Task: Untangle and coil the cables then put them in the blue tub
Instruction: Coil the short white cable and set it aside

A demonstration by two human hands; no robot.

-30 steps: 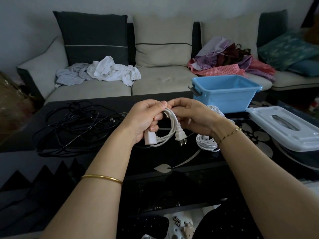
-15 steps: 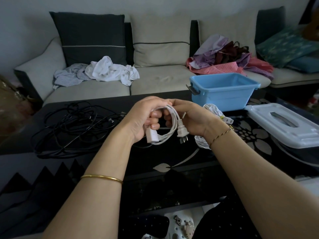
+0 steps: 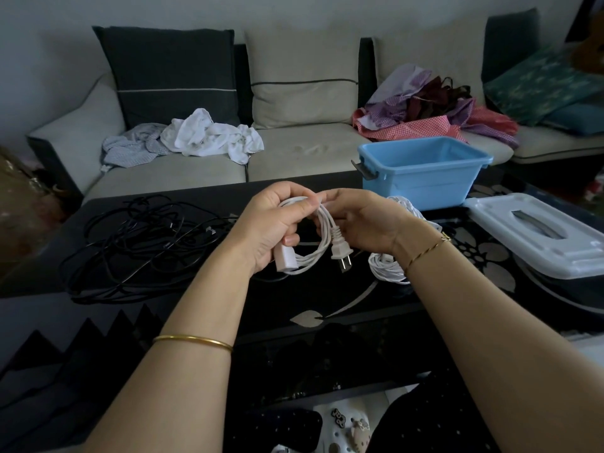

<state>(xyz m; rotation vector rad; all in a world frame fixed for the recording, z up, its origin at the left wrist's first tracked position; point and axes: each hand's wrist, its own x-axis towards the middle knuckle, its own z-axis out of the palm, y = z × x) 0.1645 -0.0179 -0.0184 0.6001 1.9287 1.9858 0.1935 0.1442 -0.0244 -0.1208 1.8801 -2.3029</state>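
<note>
My left hand [image 3: 273, 223] grips a small coil of white cable [image 3: 318, 248] above the black table; its socket end pokes out below the fingers. My right hand [image 3: 366, 220] pinches the same coil at the top, and the two-pin plug [image 3: 340, 251] hangs down between the hands. A second white cable bundle [image 3: 385, 266] lies on the table behind my right wrist. A tangle of black cables [image 3: 143, 246] is spread over the table's left side. The blue tub [image 3: 421, 173] stands open at the table's far right.
A white tub lid [image 3: 536, 233] lies on the table's right edge. Behind the glossy black table [image 3: 327, 305] runs a sofa [image 3: 294, 148] with cushions, white clothes [image 3: 209, 135] at left and coloured clothes [image 3: 425, 109] at right.
The coil has stayed between both hands. My left thumb has shifted over the top loops and my right fingers have moved up to pinch them; the plug hangs freer.
</note>
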